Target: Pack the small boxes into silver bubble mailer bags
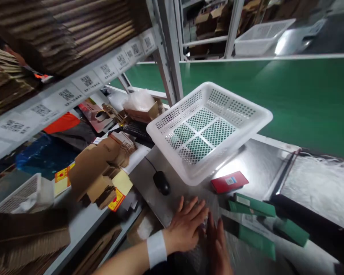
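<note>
My left hand [187, 225], with a white band at the wrist, lies with its fingers stretched out over the metal tabletop [177, 194]. Close beside it, my right hand [220, 250] has its fingers extended too, darker and partly blurred. Under and around both hands is what looks like clear plastic wrap [193, 256]; its full shape is hidden. Several green boxes [256, 204] lie to the right of my right hand. A red box [229, 181] with a white label sits just beyond them. A black computer mouse [161, 182] rests ahead of my left hand.
A white plastic basket [193, 177] stands ahead, beside the green conveyor belt [304, 99]. Folded cardboard [88, 168] and a keyboard [137, 129] are at left. A shelf [94, 78] with coded labels holds stacked cardboard. White shredded filler [321, 187] is at right.
</note>
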`<state>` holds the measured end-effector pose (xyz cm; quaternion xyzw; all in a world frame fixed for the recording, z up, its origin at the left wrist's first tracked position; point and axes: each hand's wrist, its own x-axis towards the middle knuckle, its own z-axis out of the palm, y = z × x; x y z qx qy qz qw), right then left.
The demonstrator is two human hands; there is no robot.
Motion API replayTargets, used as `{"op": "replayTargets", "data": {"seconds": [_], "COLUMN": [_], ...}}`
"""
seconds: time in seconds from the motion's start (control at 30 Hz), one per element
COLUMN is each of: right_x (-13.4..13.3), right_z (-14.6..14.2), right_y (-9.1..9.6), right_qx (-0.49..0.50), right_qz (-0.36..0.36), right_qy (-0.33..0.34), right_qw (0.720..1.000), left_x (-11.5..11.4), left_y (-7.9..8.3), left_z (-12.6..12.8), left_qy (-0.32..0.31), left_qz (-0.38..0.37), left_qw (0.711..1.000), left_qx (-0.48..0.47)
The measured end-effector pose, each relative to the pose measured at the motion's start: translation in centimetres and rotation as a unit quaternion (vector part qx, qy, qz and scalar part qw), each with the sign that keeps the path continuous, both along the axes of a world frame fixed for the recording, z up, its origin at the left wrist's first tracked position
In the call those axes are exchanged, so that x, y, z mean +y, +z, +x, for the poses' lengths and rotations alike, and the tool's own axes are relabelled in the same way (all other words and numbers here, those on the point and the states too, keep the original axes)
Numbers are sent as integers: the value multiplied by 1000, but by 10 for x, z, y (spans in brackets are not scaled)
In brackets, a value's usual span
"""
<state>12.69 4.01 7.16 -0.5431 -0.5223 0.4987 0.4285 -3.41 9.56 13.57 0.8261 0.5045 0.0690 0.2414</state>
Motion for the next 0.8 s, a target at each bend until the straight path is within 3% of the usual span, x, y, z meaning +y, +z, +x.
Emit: {"op": "replayTargets", "data": {"seconds": [0.1,0.17,0.23,0.3,0.4,0.57,0.67,0.73,0.8], "right_x": [13,35,65,92,114,116,121,126,131], "right_z": [26,41,47,42,27,18,20,22,25], "right_y": [16,27,38,45,51,56,62,63,60], "right_qx": [-64,-145,-235,-326,-403,-377,-351,-347,-343], "right_qz": [-42,-4,27,24,32,70,39,8,-13], "right_qy": [4,80,196,289,347,348,331,311,287], "right_qw": [997,986,952,900,847,856,875,885,894], "left_x": [15,31,49,63,69,64,70,71,59], "left_y": [21,31,34,34,34,46,50,46,35], "left_z": [-17,-30,-39,-42,-35,-27,-32,-39,-44], "left_qy": [43,43,0,-51,-102,-117,-130,-124,-78], "left_qz": [-91,-122,-128,-122,-96,-60,6,52,111], "left_qw": [995,991,992,990,984,983,985,986,989], "left_qx": [-23,-31,-2,50,108,127,115,96,63]}}
